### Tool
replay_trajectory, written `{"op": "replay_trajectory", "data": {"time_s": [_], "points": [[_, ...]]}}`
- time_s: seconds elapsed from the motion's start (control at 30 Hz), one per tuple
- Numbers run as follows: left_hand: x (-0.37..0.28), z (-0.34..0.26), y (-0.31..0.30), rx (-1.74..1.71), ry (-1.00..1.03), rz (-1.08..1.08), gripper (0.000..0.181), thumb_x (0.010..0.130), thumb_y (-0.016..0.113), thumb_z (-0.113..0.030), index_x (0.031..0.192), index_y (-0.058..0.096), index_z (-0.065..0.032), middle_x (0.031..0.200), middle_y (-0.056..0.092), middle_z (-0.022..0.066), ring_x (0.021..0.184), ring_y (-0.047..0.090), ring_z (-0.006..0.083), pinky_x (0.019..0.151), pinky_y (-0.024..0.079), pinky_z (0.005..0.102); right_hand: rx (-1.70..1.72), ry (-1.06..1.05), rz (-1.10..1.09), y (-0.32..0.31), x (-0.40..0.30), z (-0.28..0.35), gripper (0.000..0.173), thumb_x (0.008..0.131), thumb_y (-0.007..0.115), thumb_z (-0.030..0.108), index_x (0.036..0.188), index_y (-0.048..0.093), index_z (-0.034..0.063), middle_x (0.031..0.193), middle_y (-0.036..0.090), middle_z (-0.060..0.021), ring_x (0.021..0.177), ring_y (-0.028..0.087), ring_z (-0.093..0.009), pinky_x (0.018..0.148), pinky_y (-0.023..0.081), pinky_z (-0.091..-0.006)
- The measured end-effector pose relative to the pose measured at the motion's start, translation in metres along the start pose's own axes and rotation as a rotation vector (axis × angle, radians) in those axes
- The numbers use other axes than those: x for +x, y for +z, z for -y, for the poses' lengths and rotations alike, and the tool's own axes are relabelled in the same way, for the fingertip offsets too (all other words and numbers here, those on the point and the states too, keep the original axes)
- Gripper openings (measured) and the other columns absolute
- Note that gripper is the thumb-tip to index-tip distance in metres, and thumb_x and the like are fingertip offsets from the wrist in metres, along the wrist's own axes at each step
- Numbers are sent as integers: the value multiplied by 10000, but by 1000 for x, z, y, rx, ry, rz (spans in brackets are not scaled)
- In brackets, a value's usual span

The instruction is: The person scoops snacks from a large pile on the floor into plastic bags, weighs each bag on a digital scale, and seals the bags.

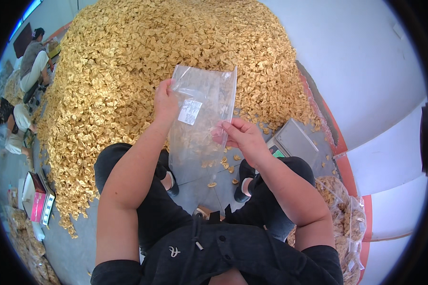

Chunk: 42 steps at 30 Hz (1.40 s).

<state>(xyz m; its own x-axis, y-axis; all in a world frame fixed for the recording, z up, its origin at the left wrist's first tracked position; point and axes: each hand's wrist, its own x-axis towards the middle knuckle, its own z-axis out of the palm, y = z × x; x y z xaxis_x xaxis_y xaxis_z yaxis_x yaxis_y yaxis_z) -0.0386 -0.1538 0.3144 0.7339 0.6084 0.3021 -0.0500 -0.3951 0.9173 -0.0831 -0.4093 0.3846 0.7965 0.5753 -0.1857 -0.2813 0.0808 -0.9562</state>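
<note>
A clear plastic bag (208, 89) hangs between my hands, in front of a huge heap of golden, flake-like pieces (128, 71). On its face is a white label (190, 112) bearing print. My left hand (166, 101) grips the bag's left edge near the upper corner. Lower down, my right hand (240, 135) pinches the right edge between thumb and fingers. The bag looks flat, and golden pieces show through the film. Whether any lie inside it I cannot tell.
A weighing scale (294, 139) stands on the floor beyond my right knee. Filled plastic bags (346, 213) lean by the wall at right, more (28, 245) at lower left. Two other people (34, 64) sit or crouch along the left. A pink-sided box (38, 205) stands at left.
</note>
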Motion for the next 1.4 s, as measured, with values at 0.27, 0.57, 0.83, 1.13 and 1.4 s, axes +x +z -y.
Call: {"op": "replay_trajectory", "data": {"time_s": [0.27,0.57,0.83,1.13,1.4], "points": [[-89,-74,26,-329,-195,506,238,935,570,-250,1082,578,-63,995,611,38,850,601,138,686,509,277,-533,-253,-277,-34,26,-17,241,808,724,203,670,611,40,671,581,9,605,512,-48,535,396,-219],[-66,-43,30,-717,-678,436,158,948,549,-201,1001,615,-67,722,552,-19,591,523,81,547,509,238,-319,-163,-404,-68,21,15,225,783,728,150,707,519,113,646,514,18,569,488,-91,522,383,-246],[-98,-88,30,-516,-304,513,173,958,517,-175,1074,600,-78,761,579,-11,586,507,60,504,434,206,-1282,-944,-93,6,-11,10,187,753,589,35,926,521,55,992,563,-161,869,589,-329,671,484,-414],[-146,-118,18,63,875,709,441,828,563,-81,1252,580,-201,825,595,79,698,602,251,603,491,328,-879,-553,-44,-34,36,-19,341,810,584,107,1128,503,15,1141,553,-191,994,578,-335,834,475,-421],[-121,-158,-24,117,889,397,452,822,566,-141,1269,567,-211,771,545,68,633,562,262,574,480,388,-1266,-342,-380,-49,25,-5,446,850,568,142,1256,469,-13,1183,541,-222,1062,567,-305,916,448,-435]]}}
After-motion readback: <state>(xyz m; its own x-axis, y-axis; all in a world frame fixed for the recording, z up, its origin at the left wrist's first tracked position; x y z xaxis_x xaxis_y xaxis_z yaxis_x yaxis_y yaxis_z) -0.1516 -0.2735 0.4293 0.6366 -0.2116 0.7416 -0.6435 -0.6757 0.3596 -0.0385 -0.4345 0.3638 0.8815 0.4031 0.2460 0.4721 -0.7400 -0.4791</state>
